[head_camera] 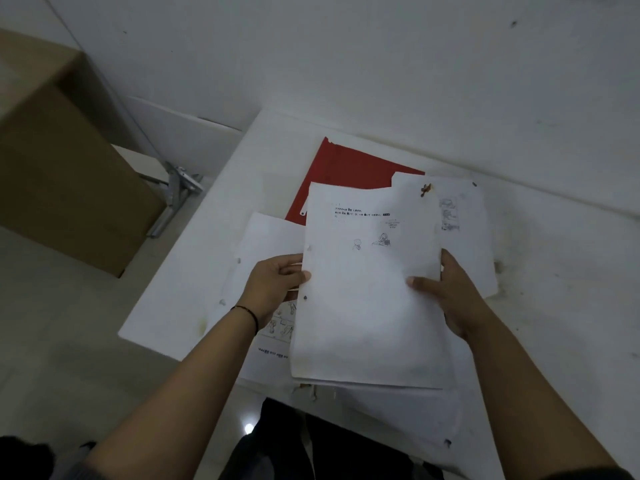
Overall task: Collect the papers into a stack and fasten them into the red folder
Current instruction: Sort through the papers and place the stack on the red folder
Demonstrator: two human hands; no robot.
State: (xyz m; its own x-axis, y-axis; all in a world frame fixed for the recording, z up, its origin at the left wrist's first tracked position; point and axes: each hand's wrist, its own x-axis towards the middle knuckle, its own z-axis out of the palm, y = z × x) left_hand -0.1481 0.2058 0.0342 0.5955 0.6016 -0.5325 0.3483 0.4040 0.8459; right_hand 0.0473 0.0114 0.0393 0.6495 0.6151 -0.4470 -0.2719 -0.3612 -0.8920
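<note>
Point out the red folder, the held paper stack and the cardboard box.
red folder [349, 168], head view, bare upper cover.
held paper stack [367, 306], head view, blank middle of top sheet.
cardboard box [62, 174], head view, side face.

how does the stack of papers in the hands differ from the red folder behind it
The stack of papers is white with small printed drawings; the red folder is plain red. The stack is held up between the left hand and right hand; the folder lies flat on the white table, untouched. The stack shows whole; the folder is partly covered by papers. Both are flat and rectangular.
</note>
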